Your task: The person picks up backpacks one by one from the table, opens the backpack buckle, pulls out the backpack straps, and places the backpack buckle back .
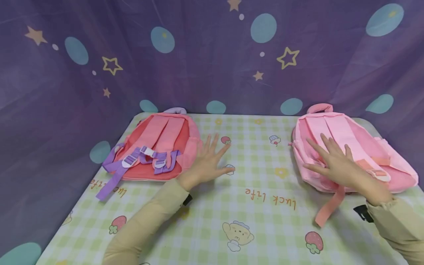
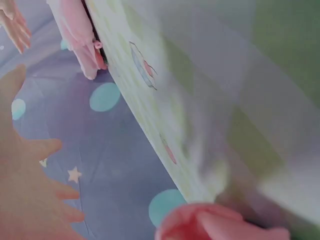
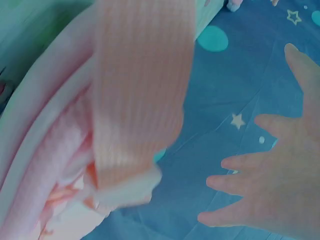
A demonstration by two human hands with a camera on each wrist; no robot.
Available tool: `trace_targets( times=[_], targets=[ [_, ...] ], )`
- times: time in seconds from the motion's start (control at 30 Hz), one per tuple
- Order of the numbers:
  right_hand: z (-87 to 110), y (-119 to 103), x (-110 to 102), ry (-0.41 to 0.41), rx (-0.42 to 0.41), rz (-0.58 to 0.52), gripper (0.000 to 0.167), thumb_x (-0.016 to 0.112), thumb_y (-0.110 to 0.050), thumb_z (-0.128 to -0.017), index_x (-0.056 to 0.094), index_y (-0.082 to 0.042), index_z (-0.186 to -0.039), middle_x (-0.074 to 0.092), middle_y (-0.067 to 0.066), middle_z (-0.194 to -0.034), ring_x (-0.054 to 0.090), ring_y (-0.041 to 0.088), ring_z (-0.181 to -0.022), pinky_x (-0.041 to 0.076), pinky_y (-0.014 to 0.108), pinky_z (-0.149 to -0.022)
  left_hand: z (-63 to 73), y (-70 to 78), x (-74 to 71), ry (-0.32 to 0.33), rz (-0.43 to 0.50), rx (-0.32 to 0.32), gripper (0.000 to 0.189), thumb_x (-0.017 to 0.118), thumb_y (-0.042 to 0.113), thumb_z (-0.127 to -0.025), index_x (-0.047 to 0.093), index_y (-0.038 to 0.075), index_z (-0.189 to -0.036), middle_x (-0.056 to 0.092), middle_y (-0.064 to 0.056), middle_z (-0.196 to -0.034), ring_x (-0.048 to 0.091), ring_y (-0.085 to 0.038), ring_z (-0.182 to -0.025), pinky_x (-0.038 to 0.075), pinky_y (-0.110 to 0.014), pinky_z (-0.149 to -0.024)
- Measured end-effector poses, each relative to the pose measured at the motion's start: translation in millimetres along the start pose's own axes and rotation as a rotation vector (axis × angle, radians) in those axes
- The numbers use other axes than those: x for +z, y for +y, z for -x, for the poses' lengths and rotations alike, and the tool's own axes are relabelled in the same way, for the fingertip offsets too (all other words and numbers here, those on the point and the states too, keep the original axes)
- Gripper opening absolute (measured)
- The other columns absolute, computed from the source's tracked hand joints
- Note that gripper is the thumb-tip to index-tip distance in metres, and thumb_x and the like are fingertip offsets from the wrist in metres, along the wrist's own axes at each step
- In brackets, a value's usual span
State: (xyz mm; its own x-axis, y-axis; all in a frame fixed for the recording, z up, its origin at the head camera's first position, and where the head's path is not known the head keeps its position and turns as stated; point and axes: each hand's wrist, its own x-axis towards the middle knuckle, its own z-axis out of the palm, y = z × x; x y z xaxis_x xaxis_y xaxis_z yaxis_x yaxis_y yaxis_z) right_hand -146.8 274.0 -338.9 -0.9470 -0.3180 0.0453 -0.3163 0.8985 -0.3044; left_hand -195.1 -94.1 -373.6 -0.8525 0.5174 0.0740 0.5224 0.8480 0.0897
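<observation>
Two small backpacks lie on the table with their shoulder straps facing up. The left one is a coral-pink backpack (image 1: 134,171) with purple webbing straps (image 1: 114,180) and white buckles. At the right lies a light-pink backpack (image 1: 352,134) with a peach strap (image 1: 331,208) hanging off its front edge. My left hand (image 1: 207,162) is spread flat, fingers apart, beside the coral backpack's right side. Over the light-pink backpack my right hand (image 1: 341,167) spreads its fingers, holding nothing. In the right wrist view, a peach webbing strap (image 3: 142,90) passes close before the camera.
A green-and-white checked tablecloth (image 1: 258,165) printed with strawberries, a bear and lettering covers the table. Behind and to the left hangs a purple curtain (image 1: 205,73) with stars and blue ovals. Each wrist wears a dark band (image 1: 363,213).
</observation>
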Motion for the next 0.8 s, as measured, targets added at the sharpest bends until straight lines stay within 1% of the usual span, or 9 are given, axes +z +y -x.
trace_targets(
  times=[0.17,0.27,0.37,0.47,0.5,0.57,0.67,0.73,0.8],
  targets=[
    [4.5,13,-8,0.002,0.012,-0.024,0.078,0.053,-0.044,-0.085,0.008,-0.018,-0.143,0.005,0.031,-0.141,-0.002,0.043,-0.130,-0.009,0.067,-0.091,-6.8,10.9,-1.0,0.005,0.012,0.032,0.076,0.042,0.066,-0.079,0.020,0.028,-0.141,-0.003,-0.013,-0.147,-0.011,-0.030,-0.133,-0.004,-0.059,-0.100],
    [7.3,21,-13,-0.008,0.022,-0.048,0.078,0.054,-0.042,-0.085,0.008,-0.017,-0.143,0.003,0.031,-0.141,-0.002,0.042,-0.130,-0.010,0.066,-0.091,-11.3,17.5,-0.7,0.011,-0.008,0.055,0.075,0.041,0.066,-0.079,0.022,0.028,-0.141,0.003,-0.014,-0.147,-0.008,-0.031,-0.133,-0.002,-0.058,-0.100],
    [10.1,30,-17,-0.004,0.029,-0.084,0.078,0.056,-0.038,-0.084,0.010,-0.016,-0.143,0.005,0.032,-0.141,-0.002,0.041,-0.131,-0.009,0.067,-0.091,-15.8,24.4,-0.7,0.019,-0.007,0.082,0.074,0.041,0.065,-0.080,0.023,0.027,-0.141,0.007,-0.016,-0.146,-0.004,-0.032,-0.133,0.000,-0.058,-0.101],
    [12.6,40,-21,0.014,0.038,-0.124,0.076,0.059,-0.034,-0.083,0.015,-0.014,-0.142,0.008,0.032,-0.140,0.003,0.043,-0.130,-0.005,0.067,-0.092,-20.3,32.2,-1.6,0.018,0.003,0.108,0.073,0.041,0.064,-0.081,0.023,0.026,-0.141,0.004,-0.017,-0.147,-0.003,-0.032,-0.133,0.002,-0.057,-0.101],
    [13.6,44,-22,0.018,0.042,-0.134,0.076,0.059,-0.033,-0.083,0.016,-0.013,-0.142,0.008,0.033,-0.140,0.005,0.046,-0.128,-0.003,0.067,-0.092,-21.8,35.1,-2.1,0.014,0.011,0.115,0.073,0.041,0.063,-0.081,0.022,0.025,-0.141,0.003,-0.016,-0.147,-0.003,-0.032,-0.133,0.002,-0.057,-0.101],
    [15.3,52,-22,0.039,0.038,-0.134,0.074,0.059,-0.031,-0.083,0.019,-0.010,-0.141,0.010,0.035,-0.138,0.011,0.052,-0.124,0.004,0.068,-0.091,-25.0,41.0,-3.3,0.009,0.018,0.125,0.072,0.041,0.063,-0.082,0.023,0.025,-0.141,0.003,-0.016,-0.147,-0.002,-0.032,-0.133,0.002,-0.056,-0.102],
    [17.3,62,-23,0.079,0.028,-0.128,0.070,0.060,-0.028,-0.084,0.024,-0.004,-0.139,0.017,0.039,-0.134,0.018,0.056,-0.118,0.014,0.068,-0.089,-29.3,50.4,-5.5,0.003,0.032,0.135,0.071,0.042,0.062,-0.082,0.024,0.024,-0.140,0.002,-0.015,-0.147,-0.002,-0.032,-0.133,0.003,-0.057,-0.101],
    [18.5,69,-24,0.108,0.021,-0.127,0.067,0.059,-0.025,-0.084,0.027,0.002,-0.136,0.020,0.041,-0.130,0.020,0.058,-0.116,0.017,0.068,-0.087,-32.2,56.4,-6.8,0.008,0.035,0.146,0.071,0.042,0.061,-0.082,0.025,0.024,-0.140,0.004,-0.015,-0.147,-0.001,-0.032,-0.133,0.004,-0.057,-0.101],
    [19.6,75,-25,0.121,0.037,-0.143,0.064,0.059,-0.024,-0.085,0.029,0.006,-0.133,0.022,0.042,-0.128,0.021,0.058,-0.115,0.016,0.067,-0.088,-34.9,61.6,-7.3,0.019,0.039,0.156,0.070,0.042,0.060,-0.083,0.025,0.024,-0.140,0.005,-0.014,-0.147,0.000,-0.031,-0.134,0.004,-0.057,-0.102]
  ],
)
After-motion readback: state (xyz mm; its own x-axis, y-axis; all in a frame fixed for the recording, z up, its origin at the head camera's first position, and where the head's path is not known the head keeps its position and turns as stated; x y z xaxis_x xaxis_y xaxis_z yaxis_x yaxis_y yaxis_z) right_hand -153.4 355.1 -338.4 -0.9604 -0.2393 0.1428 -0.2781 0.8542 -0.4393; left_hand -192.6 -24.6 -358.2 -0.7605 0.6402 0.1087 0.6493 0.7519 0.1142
